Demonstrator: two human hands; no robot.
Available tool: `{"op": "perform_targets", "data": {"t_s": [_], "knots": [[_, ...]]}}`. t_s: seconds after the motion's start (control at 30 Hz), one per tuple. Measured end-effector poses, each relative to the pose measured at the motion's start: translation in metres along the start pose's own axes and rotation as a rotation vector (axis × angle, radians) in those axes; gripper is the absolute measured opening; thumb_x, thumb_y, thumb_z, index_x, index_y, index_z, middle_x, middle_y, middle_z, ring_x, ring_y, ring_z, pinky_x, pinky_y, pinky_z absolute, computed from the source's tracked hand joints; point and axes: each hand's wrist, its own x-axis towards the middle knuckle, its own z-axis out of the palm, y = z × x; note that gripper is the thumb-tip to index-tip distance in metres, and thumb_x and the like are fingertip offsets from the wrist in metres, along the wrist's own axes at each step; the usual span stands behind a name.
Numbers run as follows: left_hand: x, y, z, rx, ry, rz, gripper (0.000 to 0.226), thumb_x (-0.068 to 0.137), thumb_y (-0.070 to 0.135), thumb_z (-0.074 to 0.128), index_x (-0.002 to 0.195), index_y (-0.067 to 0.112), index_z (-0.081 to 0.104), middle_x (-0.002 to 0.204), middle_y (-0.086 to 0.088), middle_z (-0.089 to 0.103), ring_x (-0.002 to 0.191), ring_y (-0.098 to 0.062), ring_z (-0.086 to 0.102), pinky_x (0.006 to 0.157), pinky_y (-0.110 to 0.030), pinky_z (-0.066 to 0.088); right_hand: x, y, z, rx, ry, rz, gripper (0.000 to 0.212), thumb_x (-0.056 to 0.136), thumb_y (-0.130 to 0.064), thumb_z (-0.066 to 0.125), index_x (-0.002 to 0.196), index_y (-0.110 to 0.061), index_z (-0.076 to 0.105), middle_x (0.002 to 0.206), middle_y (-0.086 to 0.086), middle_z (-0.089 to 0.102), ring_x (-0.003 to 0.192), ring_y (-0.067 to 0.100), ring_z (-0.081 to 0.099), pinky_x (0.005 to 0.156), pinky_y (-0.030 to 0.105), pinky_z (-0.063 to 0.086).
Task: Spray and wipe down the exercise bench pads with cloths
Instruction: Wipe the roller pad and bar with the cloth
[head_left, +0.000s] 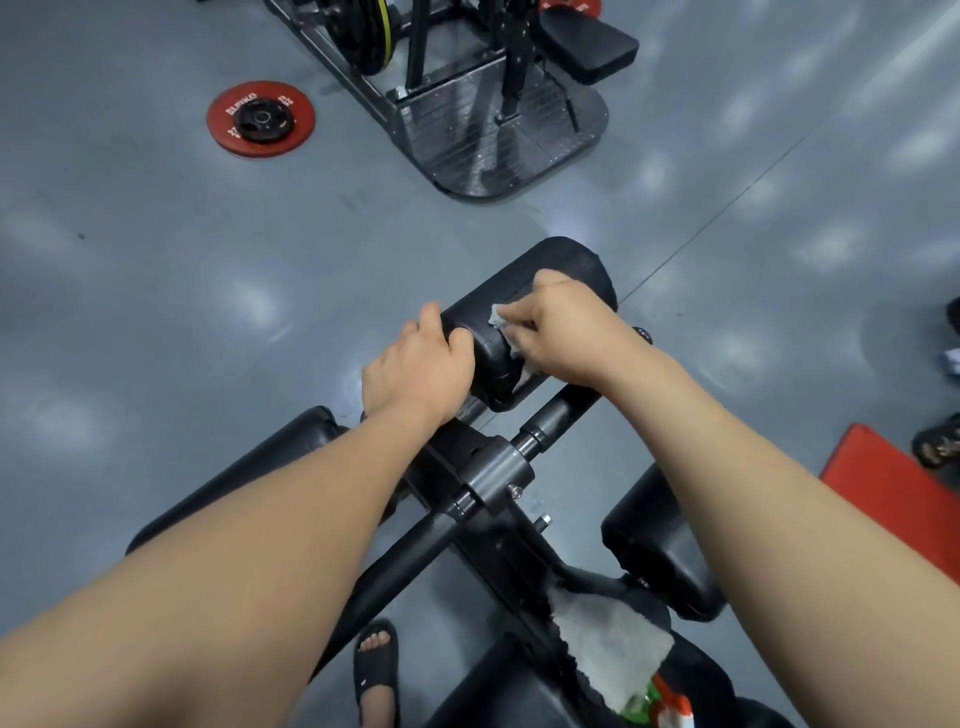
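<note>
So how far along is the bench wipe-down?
Nothing shows as finished. In hand: right hand presses a cloth on the far roller pad while left hand grips its end. Left, probably: nearer left pad and nearer right pad; a spare cloth and spray bottle lie on the bench.

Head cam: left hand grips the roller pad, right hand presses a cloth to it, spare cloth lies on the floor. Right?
Not quite. In the head view the spare cloth lies on the bench, beside the spray bottle, not on the floor. The rest holds: the left hand grips the roller pad and the right hand presses a cloth to it.
</note>
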Motion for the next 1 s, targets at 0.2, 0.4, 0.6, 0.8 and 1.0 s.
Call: {"op": "perform_targets", "data": {"t_s": [0.2,0.4,0.6,0.8,1.0], "knots": [[-0.001,0.000,-0.002,0.013,-0.013,0.021,0.035,0.097,0.041,0.020,0.123,0.027,0.040,0.108,0.000,0.057,0.092,-0.029,0.050,0.080,-0.041,0.035,0.029,0.044,-0.028,-0.060,0.276,0.374,0.026,0.096,-0.011,0.051,0.076,-0.016,0.067,0.065,0.002,0.038,0.103,0.035,0.050,0.066,0.029,0.025],[-0.002,-0.001,-0.004,0.000,-0.021,0.044,0.036,0.098,0.042,0.022,0.125,0.027,0.041,0.111,0.004,0.042,0.092,-0.030,0.047,0.082,-0.041,0.031,0.028,0.023,-0.010,-0.130,0.136,0.365,0.021,0.095,-0.008,0.054,0.093,-0.009,0.075,0.100,0.017,0.048,0.091,0.042,0.058,0.070,0.034,0.041],[-0.005,-0.007,-0.006,-0.005,-0.101,0.093,0.037,0.100,0.042,0.020,0.128,0.024,0.038,0.134,-0.001,0.048,0.099,-0.032,0.051,0.083,-0.042,0.034,0.008,-0.008,0.002,-0.083,0.110,0.306,0.028,0.104,-0.020,0.050,0.111,-0.009,0.075,0.101,0.008,0.042,0.088,0.032,0.056,0.078,0.037,0.048],[-0.006,-0.020,-0.010,0.225,-0.100,0.212,0.060,0.104,0.055,0.016,0.160,0.032,0.011,0.161,0.008,0.030,0.132,-0.031,0.046,0.088,-0.044,0.035,-0.010,-0.025,0.003,-0.128,-0.006,0.231,0.020,0.097,-0.022,0.052,0.079,-0.016,0.050,0.089,0.004,0.042,0.086,0.022,0.046,0.069,0.031,0.032],[-0.003,-0.027,-0.004,-0.005,-0.107,0.214,0.055,0.103,0.051,0.023,0.156,0.035,0.019,0.165,0.011,0.026,0.130,-0.031,0.051,0.096,-0.046,0.038,-0.016,-0.028,0.011,-0.112,-0.025,0.087,0.013,0.093,-0.025,0.059,0.092,-0.015,0.067,0.083,-0.002,0.037,0.080,0.024,0.054,0.070,0.038,0.047]]}}
